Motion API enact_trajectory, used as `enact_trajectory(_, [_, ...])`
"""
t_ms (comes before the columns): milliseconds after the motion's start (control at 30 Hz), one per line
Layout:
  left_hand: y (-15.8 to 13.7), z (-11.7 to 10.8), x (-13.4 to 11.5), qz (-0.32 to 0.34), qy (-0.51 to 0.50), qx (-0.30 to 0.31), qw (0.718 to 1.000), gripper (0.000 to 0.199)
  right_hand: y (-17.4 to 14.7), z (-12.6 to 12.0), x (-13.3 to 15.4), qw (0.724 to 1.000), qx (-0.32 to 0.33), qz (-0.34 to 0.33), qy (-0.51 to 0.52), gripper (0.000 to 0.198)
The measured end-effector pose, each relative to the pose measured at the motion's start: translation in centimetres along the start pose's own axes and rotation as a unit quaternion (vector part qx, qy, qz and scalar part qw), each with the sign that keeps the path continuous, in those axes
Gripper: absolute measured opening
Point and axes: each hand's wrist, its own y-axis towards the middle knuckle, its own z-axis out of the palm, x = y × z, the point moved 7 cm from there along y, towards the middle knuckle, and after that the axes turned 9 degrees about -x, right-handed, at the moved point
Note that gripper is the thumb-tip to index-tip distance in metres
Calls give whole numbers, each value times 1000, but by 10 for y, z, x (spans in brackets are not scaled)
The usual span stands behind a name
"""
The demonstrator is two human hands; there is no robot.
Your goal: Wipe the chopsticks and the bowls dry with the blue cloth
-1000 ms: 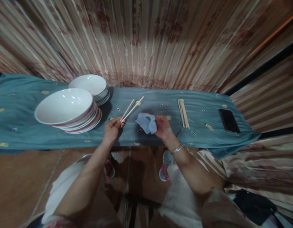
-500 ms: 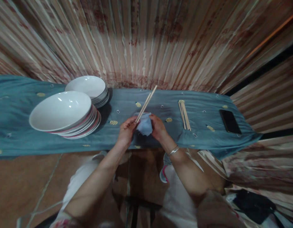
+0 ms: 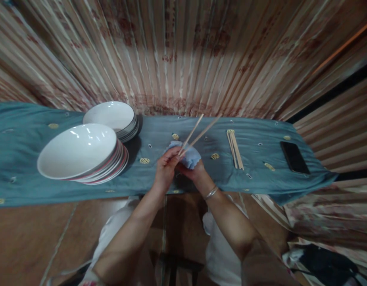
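Note:
Two wooden chopsticks (image 3: 193,133) are pinched near their lower ends by my left hand (image 3: 168,163), and their tips spread apart toward the back right. A light blue cloth (image 3: 193,158) is bunched in my right hand (image 3: 193,171), just under and beside the chopsticks. Both hands meet above the table's front half, with the cloth hiding most of my right fingers. To their right, several more chopsticks (image 3: 235,149) lie in a loose bundle on the tablecloth.
A tall stack of white bowls (image 3: 79,153) stands at the left on the blue-green tablecloth (image 3: 153,174). Behind it is a second bowl stack (image 3: 112,115). A black phone (image 3: 294,157) lies at the right end. A pleated curtain (image 3: 177,59) hangs along the back edge.
My right hand has moved with the cloth under the chopsticks, closer to my left hand. The chopsticks' tips, earlier near together, now spread apart and lean further right. The view has shifted slightly.

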Motion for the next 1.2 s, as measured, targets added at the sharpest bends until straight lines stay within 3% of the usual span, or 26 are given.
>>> enact_trajectory(67, [7, -12, -5, 14, 9, -33, 999, 21, -3, -3, 1, 997, -35, 43, 53, 42])
enact_trajectory(167, [13, -26, -11, 22, 25, -60, 998, 21, -11, -2, 3, 995, -44, 76, 52, 54])
enact_trajectory(367, [17, -35, -11, 13, 9, -84, 996, 24, -18, 0, 14, 999, -12, 31, 5, 22])
enact_trajectory(467, [17, -33, -5, -14, -11, -77, 997, 25, -17, -11, 11, 998, -45, 37, -28, 15])
enact_trajectory(667, [15, -24, -3, -28, -34, -51, 998, 26, -12, -29, 7, 994, -94, 23, -55, 21])
enact_trajectory(800, [14, -19, -4, -56, -60, -33, 996, 29, -14, -24, 7, 996, -52, 41, -63, 42])
enact_trajectory(900, [17, -24, -5, -66, -70, -50, 994, 31, -18, -25, 11, 994, -29, 28, -104, 34])
enact_trajectory(1033, [26, -41, -10, -25, -51, -85, 995, 27, -18, -45, 22, 989, -83, 12, -123, 22])
enact_trajectory(1200, [28, -55, -13, 21, -34, -118, 992, 29, -18, -65, 52, 977, -169, -69, -111, 18])
